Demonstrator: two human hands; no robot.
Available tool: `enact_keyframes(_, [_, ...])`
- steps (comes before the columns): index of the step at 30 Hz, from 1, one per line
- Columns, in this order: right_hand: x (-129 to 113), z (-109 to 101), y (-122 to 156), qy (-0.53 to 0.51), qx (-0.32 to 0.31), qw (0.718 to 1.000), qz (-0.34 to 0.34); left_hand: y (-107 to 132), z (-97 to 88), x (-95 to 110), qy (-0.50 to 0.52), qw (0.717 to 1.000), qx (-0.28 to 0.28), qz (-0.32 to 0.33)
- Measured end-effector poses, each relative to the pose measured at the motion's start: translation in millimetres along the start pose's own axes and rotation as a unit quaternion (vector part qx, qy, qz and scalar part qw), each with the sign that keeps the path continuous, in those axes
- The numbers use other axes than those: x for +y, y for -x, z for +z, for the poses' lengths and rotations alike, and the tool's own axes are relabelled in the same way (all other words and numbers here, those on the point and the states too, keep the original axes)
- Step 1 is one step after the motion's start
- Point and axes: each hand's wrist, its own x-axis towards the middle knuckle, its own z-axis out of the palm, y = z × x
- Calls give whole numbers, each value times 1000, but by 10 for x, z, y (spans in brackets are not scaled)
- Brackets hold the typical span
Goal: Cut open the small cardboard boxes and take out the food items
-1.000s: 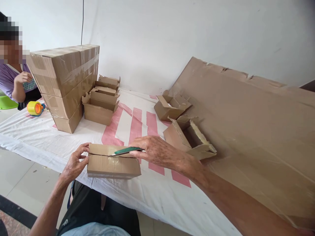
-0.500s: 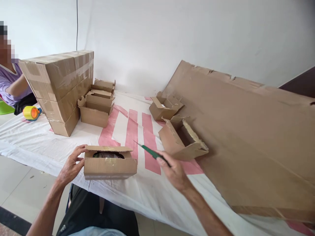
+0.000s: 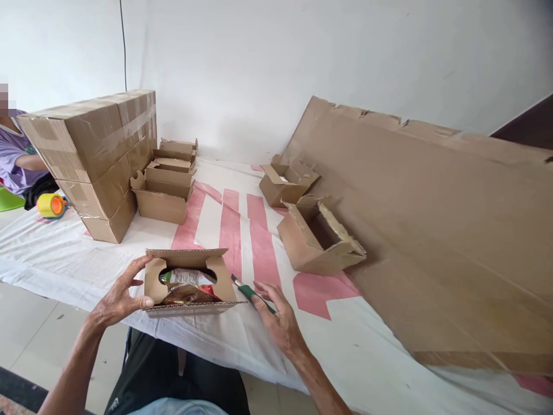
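Note:
In front of me a small cardboard box (image 3: 190, 309) sits at the table's near edge with its long flaps parted. Through the oval gap inside show shiny packets (image 3: 190, 293), brown, red and white with print. My left hand (image 3: 116, 300) grips the box's left end, thumb on the near flap and fingers at the far one. Just right of the box, my right hand (image 3: 279, 320) holds a green utility knife (image 3: 253, 294), its blade pointing up and left near the box's right end.
Taped cartons (image 3: 99, 144) are stacked at the left, beside open boxes (image 3: 162, 204). Two more open boxes (image 3: 317, 239) stand at the right by a large leaning cardboard sheet (image 3: 432, 230). A yellow-orange roll (image 3: 50, 205) lies far left, near a person in purple (image 3: 15, 153).
The box flaps have spread apart, showing the packets. My right hand has come down and left with the knife, closer to the box. The view has shifted slightly.

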Motion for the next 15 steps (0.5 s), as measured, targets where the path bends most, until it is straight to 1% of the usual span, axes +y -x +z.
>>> enact_keyframes(2, [-307,36,-75,-74,-36,997,0,-7,-18,25,0,1000,-13,-8])
enact_keyframes(4, [-561,77,-140,-120,-63,991,-19,-17,-27,34,-2,1000,-19,-12])
enact_keyframes(7, [-804,79,-255,-139,-93,985,-53,-30,-30,33,-19,999,-29,-12])
enact_keyframes(11, [-977,-43,-436,-107,-184,971,-109,-40,-24,67,-72,996,-54,-18])
enact_keyframes(13, [-1036,-90,-516,-55,-226,961,-147,-43,-21,100,-94,993,-68,-24])
enact_keyframes(15, [-1071,-97,-583,23,-262,949,-177,-44,-19,128,-109,991,-77,-29])
